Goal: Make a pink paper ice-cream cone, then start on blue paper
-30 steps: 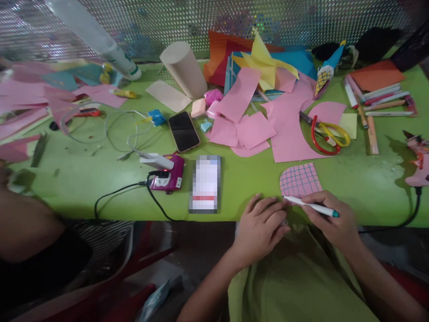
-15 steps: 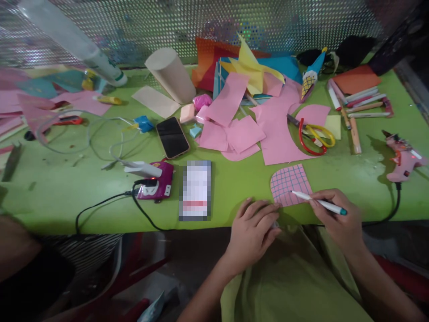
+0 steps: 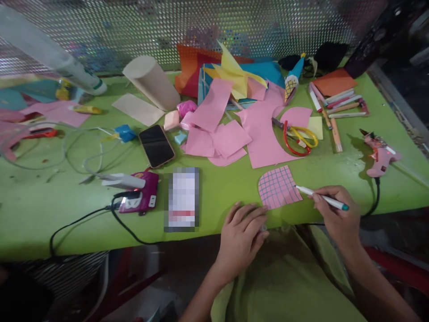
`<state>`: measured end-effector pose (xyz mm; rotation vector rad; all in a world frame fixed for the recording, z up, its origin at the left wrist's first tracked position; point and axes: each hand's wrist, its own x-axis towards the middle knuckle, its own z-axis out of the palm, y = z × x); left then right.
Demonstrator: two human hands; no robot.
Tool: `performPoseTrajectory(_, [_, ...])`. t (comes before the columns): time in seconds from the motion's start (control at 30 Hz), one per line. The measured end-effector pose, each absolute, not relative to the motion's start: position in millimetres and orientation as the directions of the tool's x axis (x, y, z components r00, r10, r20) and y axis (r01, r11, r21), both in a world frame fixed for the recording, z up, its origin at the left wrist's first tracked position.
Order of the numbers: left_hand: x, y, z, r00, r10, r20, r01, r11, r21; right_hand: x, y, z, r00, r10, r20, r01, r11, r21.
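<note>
Pink paper piece with a rounded corner and a blue-green grid [image 3: 279, 187] lies flat near the front edge of the lime-green table [image 3: 221, 190]. From where I watch, the right hand [image 3: 342, 215] has thumb and fingers closed around a white marker with a green end [image 3: 325, 200], its tip at the paper's right edge. The left hand [image 3: 241, 230] rests palm down, its fingertips at the paper's lower left corner; I can't tell whether it grips the small pale object [image 3: 263, 228] beside its thumb. Beyond the grid I see red-and-yellow-handled scissors [image 3: 300, 139] on pink scraps, and a pink glue gun [image 3: 381, 156] farther right.
</note>
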<state>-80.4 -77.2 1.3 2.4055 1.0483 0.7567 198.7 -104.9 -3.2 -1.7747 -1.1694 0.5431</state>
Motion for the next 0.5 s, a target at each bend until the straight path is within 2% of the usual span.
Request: performPoseTrajectory(0.5, [-80.2,-79.3,-0.4,0.572,0.754,0.323,0.53,-0.64,0.556,199.8,-104.7,-5.8,0.472,0.877,0.086,0.426,-0.142,-0.894])
